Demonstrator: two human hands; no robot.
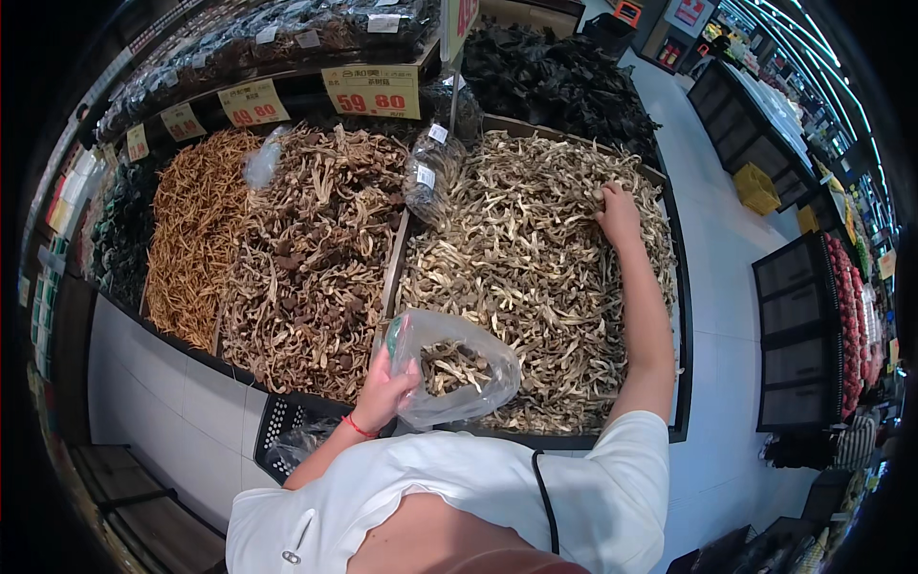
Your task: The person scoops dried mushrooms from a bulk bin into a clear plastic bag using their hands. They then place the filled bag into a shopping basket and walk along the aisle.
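Observation:
My left hand [391, 391], with a red cord at the wrist, grips the side of a clear plastic bag [502, 398]. The bag's mouth gapes upward, and dried mushroom pieces [450, 369] lie inside. My right hand [618, 214] reaches over the far right part of a bin of pale dried mushroom strips [495, 265]. Its thumb and fingers are pinched on a small dried mushroom piece [598, 195], just above the heap. The bag hangs over the near left corner of this bin.
Left of a wooden divider [393, 269] lie brown dried mushrooms [308, 265], then thin orange-brown dried strands [190, 237]. Bagged goods [430, 176] rest across the divider. Dark dried sheets [552, 86] fill the bin behind. A black perforated basket [276, 430] stands low at left; price signs [371, 92] line the back.

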